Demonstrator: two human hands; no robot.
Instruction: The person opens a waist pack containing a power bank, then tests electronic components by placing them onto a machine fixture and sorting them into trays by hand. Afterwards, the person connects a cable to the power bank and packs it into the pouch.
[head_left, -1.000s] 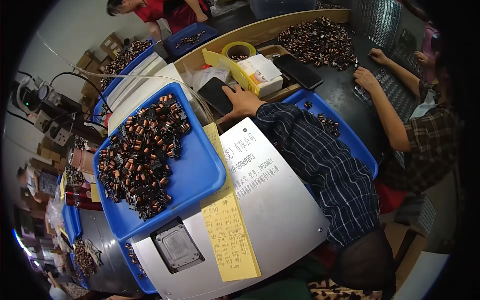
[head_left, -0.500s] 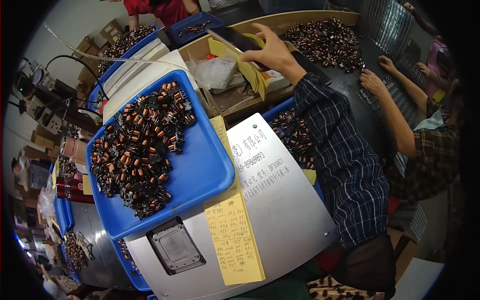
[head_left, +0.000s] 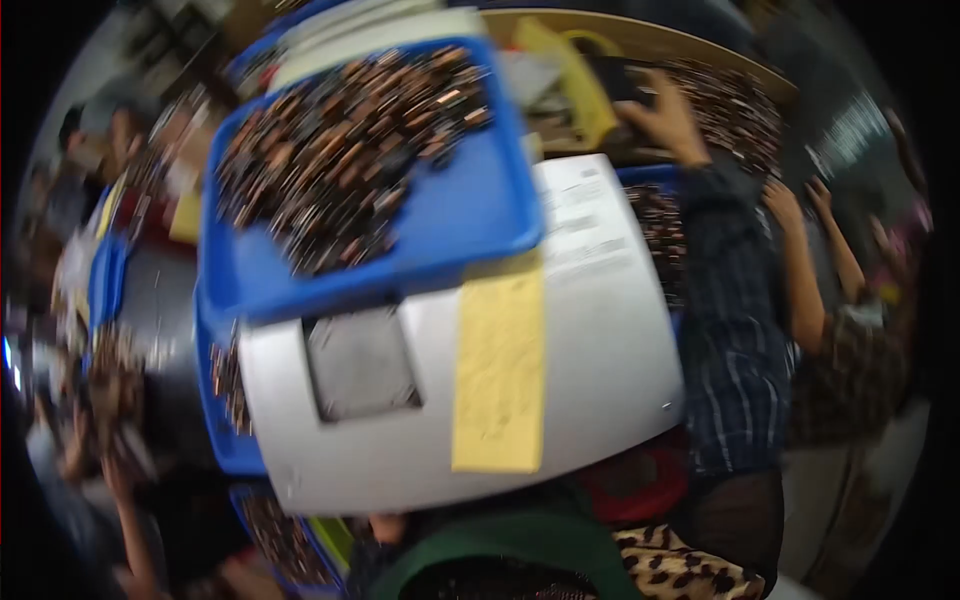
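Note:
My right hand [head_left: 665, 115] reaches over the open box behind the machine, thumb and fingers around a dark flat phone [head_left: 612, 78]; blur softens its outline. Beside it stands a yellow folder-like sheet [head_left: 580, 85]. Below the silver machine's front edge, a small part of my left hand [head_left: 388, 527] shows, its fingers hidden. The silver machine [head_left: 610, 350] carries a blue tray [head_left: 460, 215] heaped with copper-wound coils [head_left: 340, 150]. A yellow handwritten paper [head_left: 498, 370] hangs over its top, next to a square metal plate [head_left: 362, 362].
A large pile of coils [head_left: 735, 110] lies behind my right hand. More coils fill a blue tray [head_left: 658, 235] right of the machine and another blue tray [head_left: 285, 535] at lower left. A co-worker's arms [head_left: 800, 250] are at the right; other people sit at left.
The view has swung, so the machine and tray appear higher and blurred. My right hand has lowered the phone towards the box. Part of my left hand now shows at the bottom.

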